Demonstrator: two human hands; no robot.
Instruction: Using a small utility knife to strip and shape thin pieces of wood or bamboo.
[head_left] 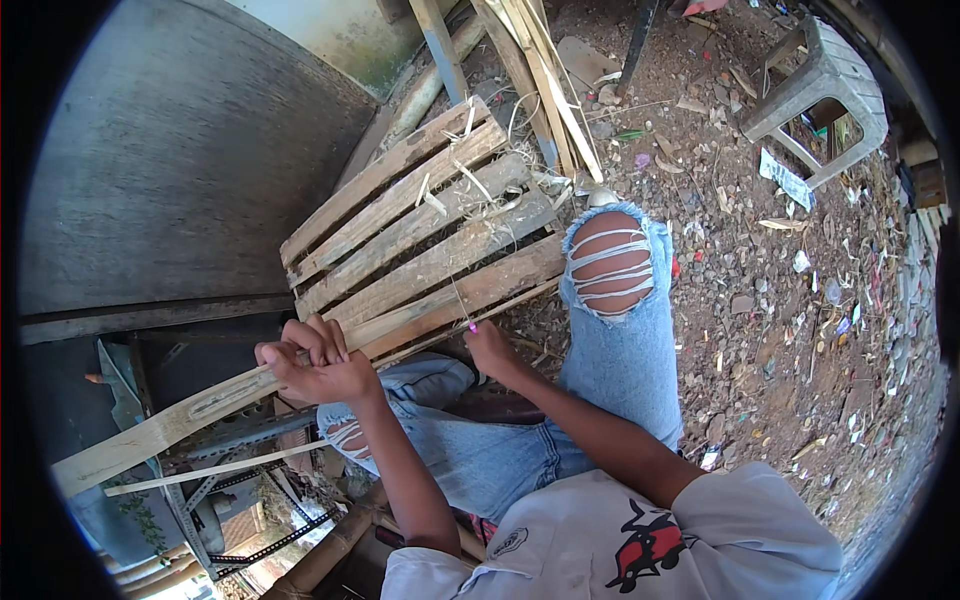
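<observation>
Bamboo strip point(170, 420) gripped in the closed left hand point(315, 365), right hand point(490, 345) pinching its far end over a wooden pallet point(420, 235)

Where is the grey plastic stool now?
In the head view, the grey plastic stool stands at the upper right on littered dirt ground, beyond the person's torn-jeans knee.

We see a long pale bamboo slat point(180, 415) running from lower left to centre frame, tilted, split.

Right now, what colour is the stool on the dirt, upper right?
Grey plastic stool, with cut-out sides. Only the head view shows it.
</observation>
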